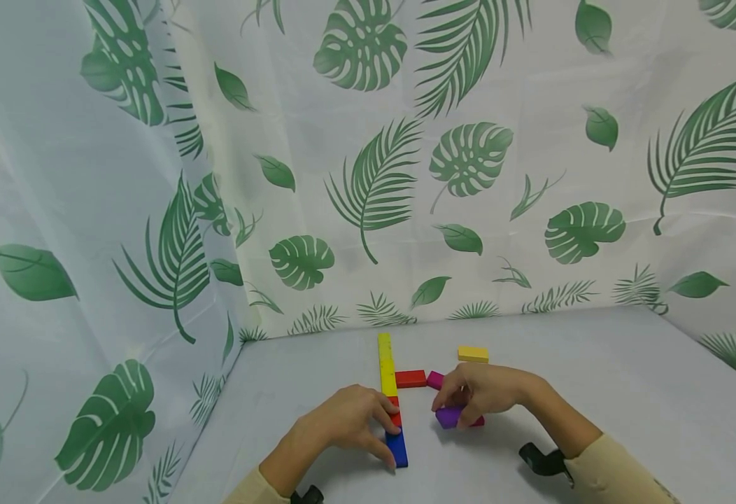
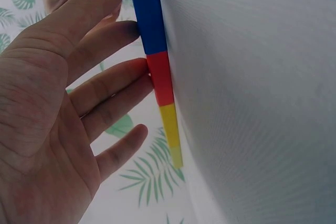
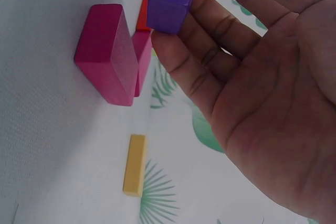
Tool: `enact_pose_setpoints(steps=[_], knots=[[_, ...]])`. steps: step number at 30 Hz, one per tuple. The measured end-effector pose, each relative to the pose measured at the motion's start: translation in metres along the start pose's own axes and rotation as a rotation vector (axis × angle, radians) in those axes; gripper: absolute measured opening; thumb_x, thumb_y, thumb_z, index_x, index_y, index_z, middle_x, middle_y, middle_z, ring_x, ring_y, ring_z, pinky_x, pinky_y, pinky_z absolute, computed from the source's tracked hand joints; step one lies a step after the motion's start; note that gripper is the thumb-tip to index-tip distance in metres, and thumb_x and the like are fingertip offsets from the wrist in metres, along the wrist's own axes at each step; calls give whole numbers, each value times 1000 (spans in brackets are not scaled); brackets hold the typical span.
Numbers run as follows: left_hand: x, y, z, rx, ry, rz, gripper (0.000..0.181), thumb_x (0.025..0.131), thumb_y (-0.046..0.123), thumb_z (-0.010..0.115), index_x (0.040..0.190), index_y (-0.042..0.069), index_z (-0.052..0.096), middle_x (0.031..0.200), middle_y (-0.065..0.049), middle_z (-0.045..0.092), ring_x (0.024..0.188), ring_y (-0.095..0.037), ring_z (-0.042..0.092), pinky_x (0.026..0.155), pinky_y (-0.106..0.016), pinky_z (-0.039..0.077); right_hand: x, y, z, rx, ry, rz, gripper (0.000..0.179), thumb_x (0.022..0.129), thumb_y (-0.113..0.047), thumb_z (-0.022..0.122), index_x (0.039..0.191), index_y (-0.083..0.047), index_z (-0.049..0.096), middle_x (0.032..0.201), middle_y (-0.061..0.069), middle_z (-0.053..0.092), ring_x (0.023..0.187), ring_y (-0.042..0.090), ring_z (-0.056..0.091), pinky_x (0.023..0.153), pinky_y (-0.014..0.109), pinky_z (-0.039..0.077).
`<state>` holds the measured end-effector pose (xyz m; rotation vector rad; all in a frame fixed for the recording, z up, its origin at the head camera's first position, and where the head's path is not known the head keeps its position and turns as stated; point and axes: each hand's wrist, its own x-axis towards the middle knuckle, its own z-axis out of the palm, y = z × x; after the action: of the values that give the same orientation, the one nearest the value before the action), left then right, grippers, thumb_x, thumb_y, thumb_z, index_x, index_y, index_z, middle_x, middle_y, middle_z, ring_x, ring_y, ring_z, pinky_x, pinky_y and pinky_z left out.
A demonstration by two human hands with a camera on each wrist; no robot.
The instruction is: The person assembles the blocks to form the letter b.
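Observation:
A straight row of blocks runs away from me: a blue block (image 1: 397, 449) nearest, then a red block (image 2: 161, 78) and a yellow length (image 1: 386, 364). My left hand (image 1: 349, 423) rests its thumb and fingertips along the blue and red ones, fingers loosely extended. To its right, my right hand (image 1: 486, 392) pinches a purple block (image 1: 448, 417) between thumb and fingers, just above the cloth. Close beside the purple block lies a magenta block (image 3: 107, 56), mostly hidden by the hand in the head view.
A second red block (image 1: 411, 379) lies crosswise against the row's right side. Another magenta block (image 1: 434, 379) sits at its right end, slanted. Farther back is a separate light yellow block (image 1: 472, 354). Leaf-patterned curtains (image 1: 368, 175) enclose the white-covered table (image 1: 305, 364).

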<state>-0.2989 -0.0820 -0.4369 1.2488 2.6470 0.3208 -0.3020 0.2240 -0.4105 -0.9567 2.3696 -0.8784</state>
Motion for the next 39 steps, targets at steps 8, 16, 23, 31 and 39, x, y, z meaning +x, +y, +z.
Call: enact_pose_setpoints(steps=[8, 16, 23, 31, 39], knots=[[-1, 2, -2, -8, -5, -12, 41, 72, 62, 88, 107, 42, 82, 126, 21, 70, 120, 0, 61, 105, -32, 51, 2, -1, 2, 1, -20, -21, 32, 84, -10, 85, 114, -21, 81, 104, -8, 74, 95, 12, 64, 85, 28, 54], [-1, 1, -2, -1, 1, 1, 43, 72, 64, 87, 108, 41, 82, 127, 20, 71, 121, 0, 61, 105, -31, 51, 7, -1, 8, 8, -37, -5, 32, 83, -9, 86, 112, -23, 81, 102, -9, 73, 96, 15, 65, 82, 26, 54], [-1, 0, -1, 2, 7, 8, 44, 72, 65, 86, 108, 40, 82, 127, 20, 71, 121, 1, 61, 106, -31, 50, 9, -5, 13, 34, -90, -11, 33, 81, -6, 86, 110, -21, 81, 97, -5, 74, 90, 16, 66, 78, 26, 56], [-2, 2, -3, 0, 6, 5, 43, 73, 63, 87, 108, 40, 83, 127, 19, 71, 120, 0, 61, 105, -31, 51, 11, -8, 16, 28, -128, 14, 34, 82, -3, 85, 110, -23, 81, 100, -7, 73, 93, 15, 66, 81, 24, 56], [-2, 1, -2, -3, 4, 10, 43, 72, 64, 87, 108, 39, 83, 127, 20, 71, 120, 0, 61, 106, -31, 50, 13, -12, 23, -10, -110, 40, 28, 84, -5, 84, 103, -26, 82, 97, -9, 71, 91, 10, 64, 80, 24, 55]])
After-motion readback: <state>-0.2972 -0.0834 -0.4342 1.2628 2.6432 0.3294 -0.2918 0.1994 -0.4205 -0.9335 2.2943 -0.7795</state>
